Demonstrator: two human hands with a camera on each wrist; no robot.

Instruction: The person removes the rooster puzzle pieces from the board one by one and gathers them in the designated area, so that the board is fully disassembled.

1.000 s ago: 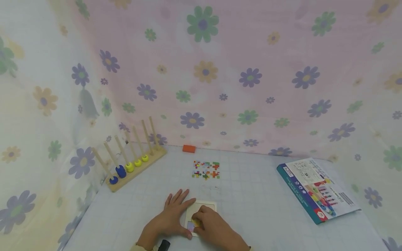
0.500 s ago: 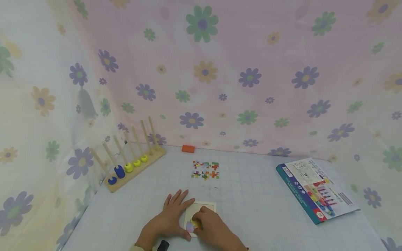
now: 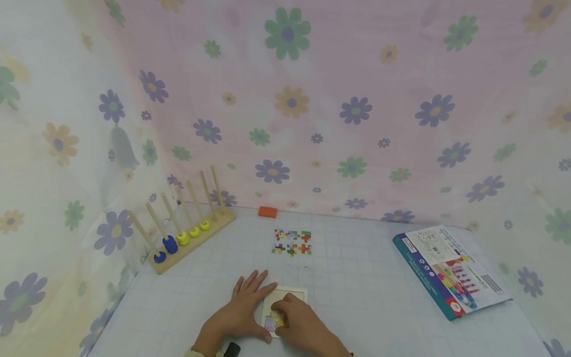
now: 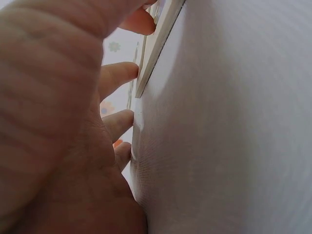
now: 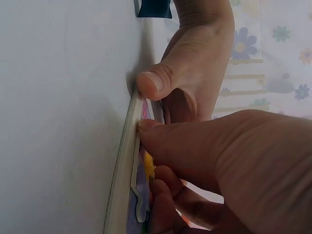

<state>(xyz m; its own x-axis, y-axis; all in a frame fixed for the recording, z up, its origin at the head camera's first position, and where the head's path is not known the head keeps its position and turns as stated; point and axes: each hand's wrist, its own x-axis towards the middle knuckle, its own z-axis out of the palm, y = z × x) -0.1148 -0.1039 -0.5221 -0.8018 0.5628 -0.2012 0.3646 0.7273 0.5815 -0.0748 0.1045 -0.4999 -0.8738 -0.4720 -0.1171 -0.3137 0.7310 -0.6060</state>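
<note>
A shallow wooden puzzle tray (image 3: 292, 289) lies on the table in front of me. My left hand (image 3: 243, 310) rests flat with its fingers spread; the thumb is at the tray's near left corner and the index finger at its far left edge. My right hand (image 3: 301, 322) bends over the tray, its thumb and fingers pinching a yellow puzzle piece (image 3: 278, 319), partly hidden by them. A lavender piece (image 3: 269, 324) lies in the tray's near left corner, beside the yellow one. In the right wrist view, the right thumb touches the tray's rim (image 5: 124, 161).
Beyond the tray lie several loose puzzle pieces (image 3: 292, 242). An orange block (image 3: 267, 212) sits at the table's back. At left stands a wooden peg rack (image 3: 196, 243) with blue and yellow beads; at right, a flat toy box (image 3: 450, 270).
The right fingers shift slightly over the yellow piece, and more of that piece shows beside the lavender one. The left hand stays in place on the tray.
</note>
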